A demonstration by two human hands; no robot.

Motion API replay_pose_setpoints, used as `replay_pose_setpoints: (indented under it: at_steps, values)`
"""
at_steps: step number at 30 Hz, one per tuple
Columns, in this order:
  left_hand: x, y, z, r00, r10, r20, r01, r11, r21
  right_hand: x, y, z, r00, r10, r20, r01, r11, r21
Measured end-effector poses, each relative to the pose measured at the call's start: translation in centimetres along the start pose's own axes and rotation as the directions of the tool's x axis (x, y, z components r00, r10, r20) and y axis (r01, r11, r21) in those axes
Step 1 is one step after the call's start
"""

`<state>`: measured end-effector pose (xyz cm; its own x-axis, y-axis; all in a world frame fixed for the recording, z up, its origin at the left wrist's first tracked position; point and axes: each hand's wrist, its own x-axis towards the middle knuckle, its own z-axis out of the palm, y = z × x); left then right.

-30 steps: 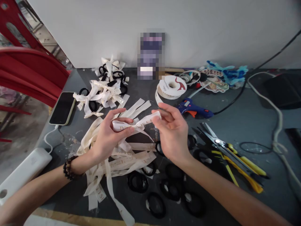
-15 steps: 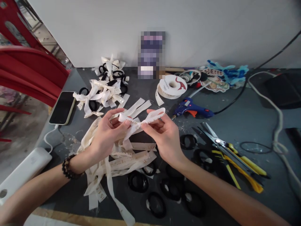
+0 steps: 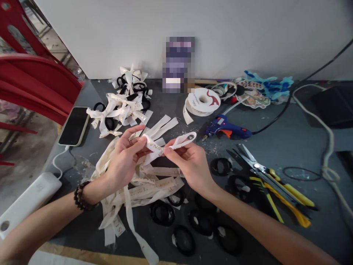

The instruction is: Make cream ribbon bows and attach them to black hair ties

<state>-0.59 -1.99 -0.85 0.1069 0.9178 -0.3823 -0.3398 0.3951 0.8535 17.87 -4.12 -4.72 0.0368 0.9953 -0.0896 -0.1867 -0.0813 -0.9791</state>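
Between my two hands is a white ribbon (image 3: 154, 146) with gold lettering, bent into a bow-like shape with a loop standing out on the right. My left hand (image 3: 127, 156) pinches its left part between thumb and fingers. At the ribbon's middle, my right hand (image 3: 190, 158) grips it with the thumb on top; the loop rises past those fingertips. Under and around my hands lie loose cut ribbon strips (image 3: 154, 191). Several black hair ties (image 3: 183, 240) are spread on the table below my right hand.
Finished-looking ribbon bows with black hair ties (image 3: 124, 106) are heaped at the back left, beside a phone (image 3: 74, 126) cabled to a white power bank (image 3: 30, 202). A ribbon spool (image 3: 202, 101), blue glue gun (image 3: 224, 127) and yellow-handled scissors (image 3: 271, 180) lie to the right.
The left loop of the ribbon has flattened into a lettered strip under my left thumb. My right hand has shifted slightly down, and its loop now leans further right.
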Motion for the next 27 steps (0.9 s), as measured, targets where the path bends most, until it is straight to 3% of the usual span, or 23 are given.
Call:
replay_pose_setpoints:
  at_steps: [8,17,22,27]
  values:
    - [0.2,-0.2,-0.1,0.999,-0.041,-0.007,0.041,0.999,0.006,0.0,0.1,0.0,0.998,0.043,-0.034,-0.042,0.998,0.042]
    - [-0.1,-1.1,-0.2,0.974,-0.113,0.196,0.063,0.967,0.247,0.3,0.9,0.0,0.987,0.075,-0.144,-0.050,0.984,0.169]
    - [-0.5,-1.3,-0.2,0.962,-0.032,0.273,-0.071,0.931,0.358,0.0,0.8,0.4,0.979,0.181,-0.096,-0.152,0.956,0.252]
    - [-0.5,-1.0,0.1,0.980,0.014,0.198,-0.064,0.966,0.249,0.3,0.6,0.3,0.983,0.181,-0.022,-0.171,0.960,0.220]
